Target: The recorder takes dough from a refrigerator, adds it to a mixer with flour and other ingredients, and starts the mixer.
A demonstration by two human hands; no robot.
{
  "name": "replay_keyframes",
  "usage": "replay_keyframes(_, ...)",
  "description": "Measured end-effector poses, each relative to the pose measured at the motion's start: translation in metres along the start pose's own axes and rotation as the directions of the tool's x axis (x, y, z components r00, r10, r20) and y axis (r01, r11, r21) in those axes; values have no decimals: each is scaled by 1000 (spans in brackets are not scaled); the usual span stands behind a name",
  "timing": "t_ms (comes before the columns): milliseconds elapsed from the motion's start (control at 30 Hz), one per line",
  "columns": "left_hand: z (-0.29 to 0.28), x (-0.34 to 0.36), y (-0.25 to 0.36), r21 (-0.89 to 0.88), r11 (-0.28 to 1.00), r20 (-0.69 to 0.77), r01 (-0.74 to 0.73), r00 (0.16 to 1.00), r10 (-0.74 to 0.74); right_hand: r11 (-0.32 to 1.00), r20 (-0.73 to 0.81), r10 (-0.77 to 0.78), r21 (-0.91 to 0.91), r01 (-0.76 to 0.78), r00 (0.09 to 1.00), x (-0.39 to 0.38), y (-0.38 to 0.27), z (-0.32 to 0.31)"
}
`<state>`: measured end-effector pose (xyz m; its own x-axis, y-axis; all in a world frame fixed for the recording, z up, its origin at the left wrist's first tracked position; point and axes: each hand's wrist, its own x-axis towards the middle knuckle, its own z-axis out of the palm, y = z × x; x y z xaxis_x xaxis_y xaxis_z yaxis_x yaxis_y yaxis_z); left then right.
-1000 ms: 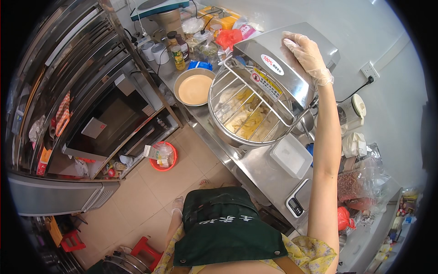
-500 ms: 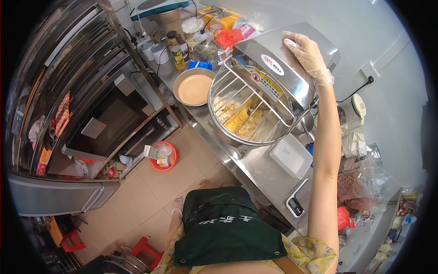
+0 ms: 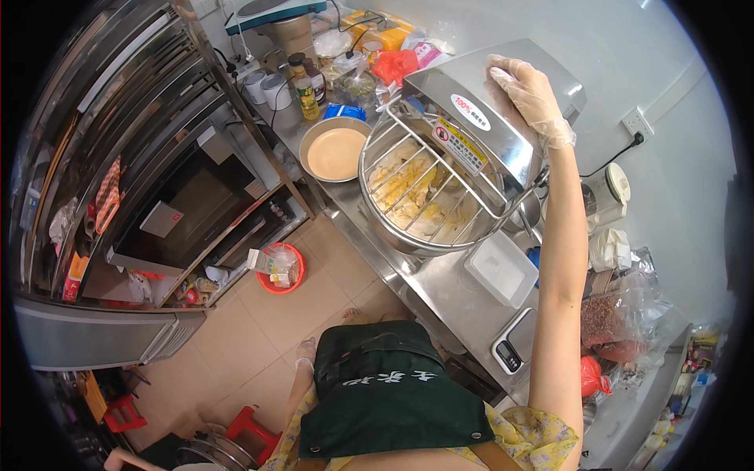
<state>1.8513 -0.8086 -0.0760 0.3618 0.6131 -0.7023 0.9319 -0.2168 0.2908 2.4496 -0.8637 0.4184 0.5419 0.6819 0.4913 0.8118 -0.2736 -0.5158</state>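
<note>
The steel counter [image 3: 444, 294] is carrying the big silver mixer [image 3: 503, 74], and its bowl [image 3: 395, 238], sitting under the wire guard [image 3: 440, 160], is holding yellow-streaked dough [image 3: 404, 184] just beside a round pan [image 3: 344, 125]. Up top, the gloved right hand [image 3: 531, 96] is resting on the mixer, fingers lying unclenched, while the left hand [image 3: 306, 349] is hanging low, fingers too small to tell.

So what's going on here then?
The person's gloved right hand rests on top of a shiny metal mixer. The wire guard is down over its bowl, which holds a pale, dough-like mix streaked with yellow. A round pan stands to the bowl's left on the metal counter.
</note>
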Motion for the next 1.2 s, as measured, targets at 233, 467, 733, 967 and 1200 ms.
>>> replay_keyframes(233, -5, -7, 8, -53, 998, -16, 27, 999, -28, 1000, -6, 18, 22, -18, 1000, 0, 3, 2)
replay_keyframes(467, 2, 4, -3, 70, 997, 7, -44, 999, 44, 1000, -2, -8, 27, 8, 1000, 1, 5, 2)
replay_keyframes(733, 10, 11, -13, 37, 999, 0, -15, 1000, 15, 999, -12, 11, 50, -11, 1000, 1, 5, 4)
replay_keyframes(967, 3, 4, -4, 73, 996, 5, -58, 998, 58, 999, 0, 1, 45, -1, 1000, 1, 7, 3)
replay_keyframes(1200, 2, 1, 1, 16, 1000, -16, 5, 1000, -4, 998, 4, 15, 64, -15, 1000, 1, 7, 3)
